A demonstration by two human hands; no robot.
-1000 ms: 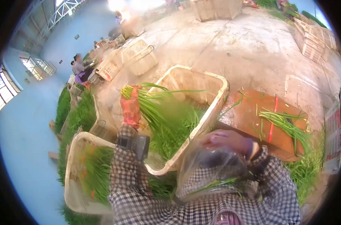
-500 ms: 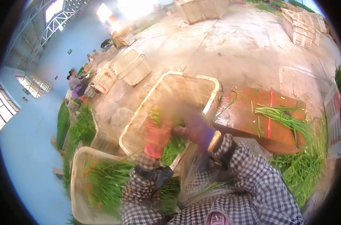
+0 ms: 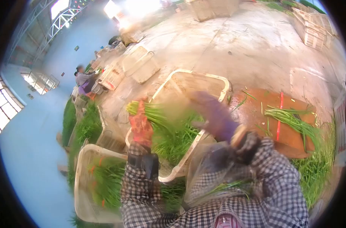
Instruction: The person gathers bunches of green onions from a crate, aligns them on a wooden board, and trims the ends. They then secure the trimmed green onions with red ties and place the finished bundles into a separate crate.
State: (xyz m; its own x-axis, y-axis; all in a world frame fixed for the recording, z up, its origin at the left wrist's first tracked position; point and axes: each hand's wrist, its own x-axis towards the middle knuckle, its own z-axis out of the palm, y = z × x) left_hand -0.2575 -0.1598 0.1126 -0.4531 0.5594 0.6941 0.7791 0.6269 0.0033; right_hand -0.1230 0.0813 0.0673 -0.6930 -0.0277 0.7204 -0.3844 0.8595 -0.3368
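My left hand (image 3: 141, 127), in an orange glove, is closed around a bunch of chives (image 3: 157, 119) near its pale cut ends. Its green leaves hang to the right and down over a white plastic crate (image 3: 174, 173). My right hand (image 3: 215, 116), in a purple glove, is raised over the crate's right side, apart from the held stalks. Motion blurs it, but its thumb and fingers look spread and I see nothing in them. More loose greens (image 3: 184, 133) lie in the crate below. A clear plastic apron (image 3: 207, 167) covers my lap.
A second crate (image 3: 80, 182) at lower left holds bunches with orange bands. To the right, a brown board (image 3: 253, 133) carries loose stalks (image 3: 291, 117) and a red strip (image 3: 281, 102). Greens lie beside it. Farther off, a person (image 3: 83, 79) sits near several crates (image 3: 140, 64).
My hands have moved apart. The left has shifted left and up with the bunch; the right has moved right and its fingers have spread. The view has shifted slightly.
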